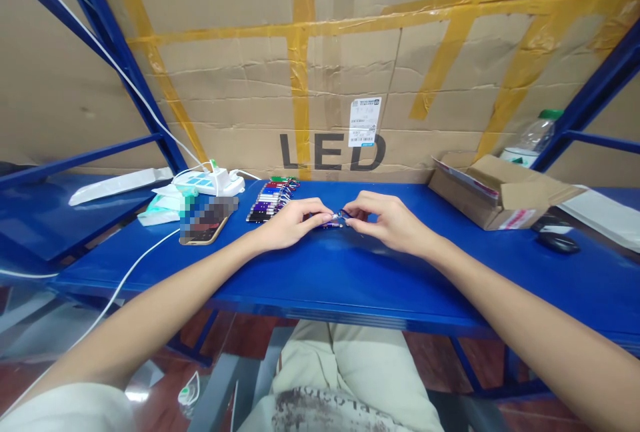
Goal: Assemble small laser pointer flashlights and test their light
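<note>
Both my hands meet at the middle of the blue table (350, 279). My left hand (293, 222) pinches a small purple keychain flashlight (331, 222) by its body. My right hand (387, 219) is closed in a pinch on the ring end of the same flashlight, at its right tip. A row of several similar small flashlights (273, 200) in blue, red, purple and black lies just left of my left hand.
A phone (207, 222) lies left of the row, with a white power strip (210, 182) and cables behind it. An open cardboard box (500, 195) sits at the right, a black mouse (557, 242) beside it. A large cardboard sheet marked LED (333, 151) stands behind.
</note>
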`<action>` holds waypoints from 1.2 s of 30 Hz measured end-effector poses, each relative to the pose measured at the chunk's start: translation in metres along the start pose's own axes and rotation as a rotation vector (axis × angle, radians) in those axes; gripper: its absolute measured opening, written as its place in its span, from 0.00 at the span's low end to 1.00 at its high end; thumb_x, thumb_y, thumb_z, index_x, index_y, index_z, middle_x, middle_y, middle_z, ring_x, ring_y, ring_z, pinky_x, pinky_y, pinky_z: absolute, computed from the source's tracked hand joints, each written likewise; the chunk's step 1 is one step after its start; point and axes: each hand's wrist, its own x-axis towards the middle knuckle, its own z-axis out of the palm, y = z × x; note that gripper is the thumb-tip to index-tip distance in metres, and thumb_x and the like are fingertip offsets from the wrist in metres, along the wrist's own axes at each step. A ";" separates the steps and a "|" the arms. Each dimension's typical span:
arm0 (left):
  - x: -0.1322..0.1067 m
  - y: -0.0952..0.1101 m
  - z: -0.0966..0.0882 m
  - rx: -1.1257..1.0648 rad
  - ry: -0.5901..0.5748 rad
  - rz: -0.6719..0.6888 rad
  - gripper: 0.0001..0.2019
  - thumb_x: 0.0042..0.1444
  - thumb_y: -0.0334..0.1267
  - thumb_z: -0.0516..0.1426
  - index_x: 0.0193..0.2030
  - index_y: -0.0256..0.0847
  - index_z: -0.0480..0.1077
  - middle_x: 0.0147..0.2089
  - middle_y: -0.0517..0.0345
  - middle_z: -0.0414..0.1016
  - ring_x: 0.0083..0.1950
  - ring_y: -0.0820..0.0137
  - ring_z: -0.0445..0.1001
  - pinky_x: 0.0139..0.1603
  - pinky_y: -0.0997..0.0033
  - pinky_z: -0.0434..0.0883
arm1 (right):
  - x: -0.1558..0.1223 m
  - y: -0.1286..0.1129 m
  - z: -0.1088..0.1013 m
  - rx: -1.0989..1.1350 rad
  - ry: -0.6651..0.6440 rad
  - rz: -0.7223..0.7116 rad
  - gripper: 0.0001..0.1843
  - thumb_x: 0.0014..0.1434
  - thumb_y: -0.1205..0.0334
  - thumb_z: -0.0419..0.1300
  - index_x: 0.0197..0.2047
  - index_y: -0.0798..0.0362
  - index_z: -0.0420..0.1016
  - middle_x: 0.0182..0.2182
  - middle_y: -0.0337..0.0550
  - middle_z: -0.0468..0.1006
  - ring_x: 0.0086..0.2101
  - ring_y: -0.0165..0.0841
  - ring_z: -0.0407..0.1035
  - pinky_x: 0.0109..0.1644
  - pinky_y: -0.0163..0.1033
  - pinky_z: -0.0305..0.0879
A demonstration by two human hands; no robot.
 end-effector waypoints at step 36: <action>-0.002 -0.001 -0.001 0.108 -0.013 -0.006 0.17 0.75 0.49 0.58 0.53 0.39 0.82 0.46 0.52 0.82 0.46 0.65 0.79 0.54 0.65 0.72 | 0.000 0.000 -0.006 0.183 -0.139 0.209 0.16 0.76 0.50 0.56 0.45 0.51 0.79 0.35 0.42 0.82 0.32 0.35 0.76 0.41 0.40 0.72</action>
